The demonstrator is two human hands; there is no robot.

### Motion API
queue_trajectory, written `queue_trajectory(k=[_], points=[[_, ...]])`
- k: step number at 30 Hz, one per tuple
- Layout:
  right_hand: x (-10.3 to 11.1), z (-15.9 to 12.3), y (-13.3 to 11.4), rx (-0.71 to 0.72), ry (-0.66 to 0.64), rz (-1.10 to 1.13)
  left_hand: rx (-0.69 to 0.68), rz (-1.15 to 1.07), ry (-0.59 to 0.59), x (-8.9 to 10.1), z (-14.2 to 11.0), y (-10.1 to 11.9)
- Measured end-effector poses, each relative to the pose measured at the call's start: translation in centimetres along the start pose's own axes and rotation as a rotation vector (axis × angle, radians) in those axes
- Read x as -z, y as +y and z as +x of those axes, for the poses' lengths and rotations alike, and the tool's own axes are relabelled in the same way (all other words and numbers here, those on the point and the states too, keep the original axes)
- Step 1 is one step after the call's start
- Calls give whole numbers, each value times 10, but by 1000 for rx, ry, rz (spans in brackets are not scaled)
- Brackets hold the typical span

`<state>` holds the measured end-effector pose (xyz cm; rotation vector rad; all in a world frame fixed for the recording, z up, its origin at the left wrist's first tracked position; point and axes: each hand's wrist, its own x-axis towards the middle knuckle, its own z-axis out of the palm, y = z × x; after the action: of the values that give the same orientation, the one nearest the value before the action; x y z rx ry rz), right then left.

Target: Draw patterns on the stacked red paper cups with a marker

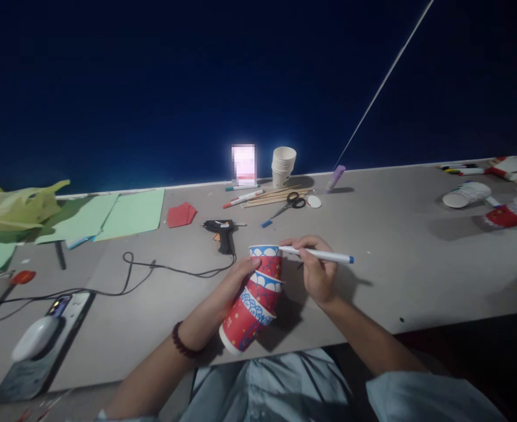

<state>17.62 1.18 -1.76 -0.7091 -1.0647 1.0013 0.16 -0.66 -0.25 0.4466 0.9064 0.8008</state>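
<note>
Several red paper cups [258,293] with blue and white scalloped rims are joined in a bent stack over the table's front edge. My left hand [240,274] grips this stack from the left side, thumb near the upper cup; part of the fingers is hidden behind it. Between the fingers of my right hand [317,271] is a white marker [329,255] with a blue end. Its tip points left and meets the rim of the top cup, where white and blue patterning shows.
Behind the cups lie a black hot glue gun [221,231] with a trailing cord, scissors [291,202], wooden sticks [271,198] and a white cup stack [283,167]. Green paper [131,214] is at left, a phone with a white case [36,340] nearer, more cups [467,194] at right.
</note>
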Motion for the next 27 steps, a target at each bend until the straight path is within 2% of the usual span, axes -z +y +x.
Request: queue_trajectory(k=[10, 20, 27], points=[[2, 0, -1, 13, -44, 5, -9, -19, -25, -3, -2, 2], [0, 0, -2, -33, 16, -14, 13, -7, 4, 4, 1, -2], [2, 0, -2, -4, -36, 8, -5, -23, -10, -2, -2, 2]])
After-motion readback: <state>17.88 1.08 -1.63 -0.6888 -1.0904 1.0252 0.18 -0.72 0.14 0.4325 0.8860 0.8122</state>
